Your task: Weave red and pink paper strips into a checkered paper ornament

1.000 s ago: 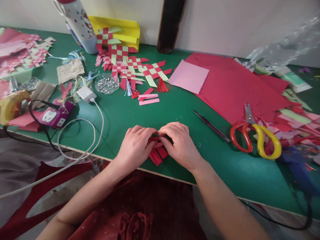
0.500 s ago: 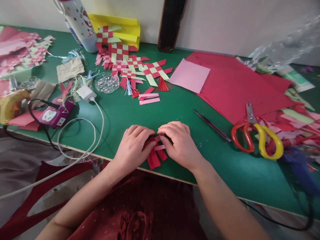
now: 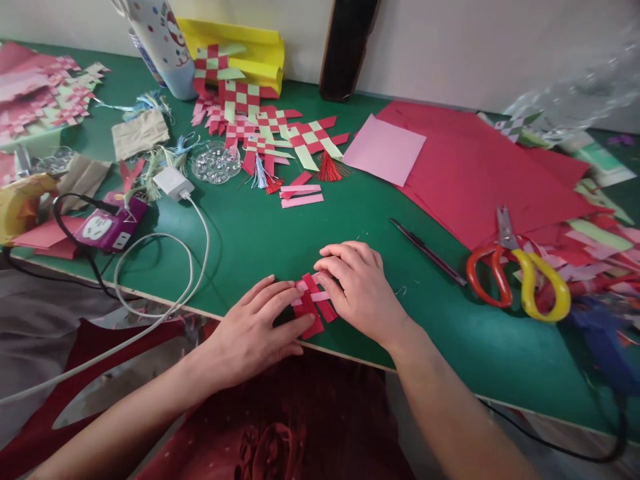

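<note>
A small piece of interlaced red and pink paper strips lies on the green table near its front edge. My left hand rests over its left side, fingers stretched out and spread, tips touching the red paper. From the right, my right hand has thumb and fingers closed on the ends of the pink strips. Its fingertips partly hide those ends. Loose pink strips lie further back, beyond both hands.
Right of my hands are a craft knife, scissors, and red paper sheets under a pink square. Woven paper fish lie at the back. A white cable loops at left, near a purple power socket.
My left hand has drawn back to the left and opened its fingers, uncovering more of the woven strips. My right hand stays at the right side of the paper.
</note>
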A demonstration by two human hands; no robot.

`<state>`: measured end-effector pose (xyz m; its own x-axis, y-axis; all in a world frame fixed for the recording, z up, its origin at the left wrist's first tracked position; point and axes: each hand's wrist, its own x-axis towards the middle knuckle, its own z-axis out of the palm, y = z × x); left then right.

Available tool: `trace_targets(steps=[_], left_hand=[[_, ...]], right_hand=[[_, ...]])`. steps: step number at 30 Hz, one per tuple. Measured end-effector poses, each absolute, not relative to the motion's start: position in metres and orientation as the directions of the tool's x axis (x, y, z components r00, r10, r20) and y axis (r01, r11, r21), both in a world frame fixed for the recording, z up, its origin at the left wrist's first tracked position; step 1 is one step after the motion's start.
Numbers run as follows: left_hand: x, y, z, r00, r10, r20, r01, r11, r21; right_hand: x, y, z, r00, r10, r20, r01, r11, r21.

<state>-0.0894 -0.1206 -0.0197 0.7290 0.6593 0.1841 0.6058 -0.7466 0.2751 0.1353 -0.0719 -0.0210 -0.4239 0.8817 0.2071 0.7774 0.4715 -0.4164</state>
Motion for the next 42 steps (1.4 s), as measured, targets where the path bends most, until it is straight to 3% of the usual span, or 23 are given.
trace_targets(steps=[13, 26, 36, 42], left_hand=[[-0.085, -0.104, -0.014, 0.778, 0.608, 0.156, 0.585, -0.793, 0.171], [-0.086, -0.091, -0.019, 0.787, 0.601, 0.137, 0.548, -0.784, 0.291], [-0.088, -0.104, -0.018, 0.835, 0.535, 0.13, 0.489, -0.829, 0.271], [-0.09, -0.104, -0.024, 0.847, 0.52, 0.114, 0.484, -0.841, 0.241]], right_hand=[[0.136, -0.072, -0.02, -0.43, 0.882, 0.192, 0.782, 0.47, -0.408], [0.136, -0.071, -0.021, -0.413, 0.889, 0.2, 0.78, 0.458, -0.427], [0.135, -0.07, -0.023, -0.402, 0.892, 0.206, 0.782, 0.452, -0.429], [0.149, -0.077, -0.016, -0.373, 0.882, 0.287, 0.742, 0.47, -0.478]])
